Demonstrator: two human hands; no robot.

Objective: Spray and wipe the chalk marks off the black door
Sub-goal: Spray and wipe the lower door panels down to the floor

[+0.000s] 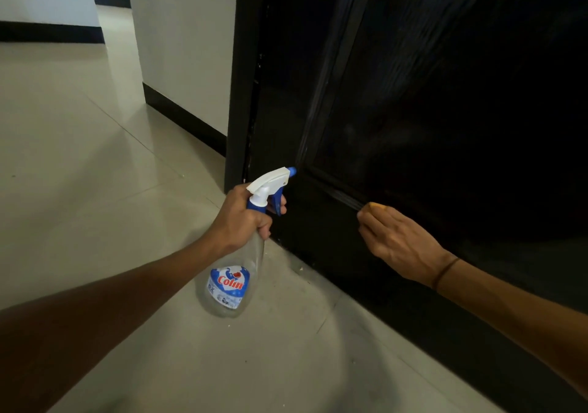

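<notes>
The black door (445,101) fills the right of the head view; its panels look dark and glossy, and no chalk marks show plainly. My left hand (241,218) grips the neck of a clear spray bottle (232,279) with a white and blue trigger head, a finger on the trigger, nozzle pointing at the door's lower left. My right hand (397,241) presses against the door's lower rail, fingers curled round a yellow cloth or sponge (377,206), of which only a small edge shows.
Pale floor tiles (95,158) stretch to the left and below me. A white wall (184,46) with a black skirting board meets the black door frame (241,78). A corridor opens at the far upper left.
</notes>
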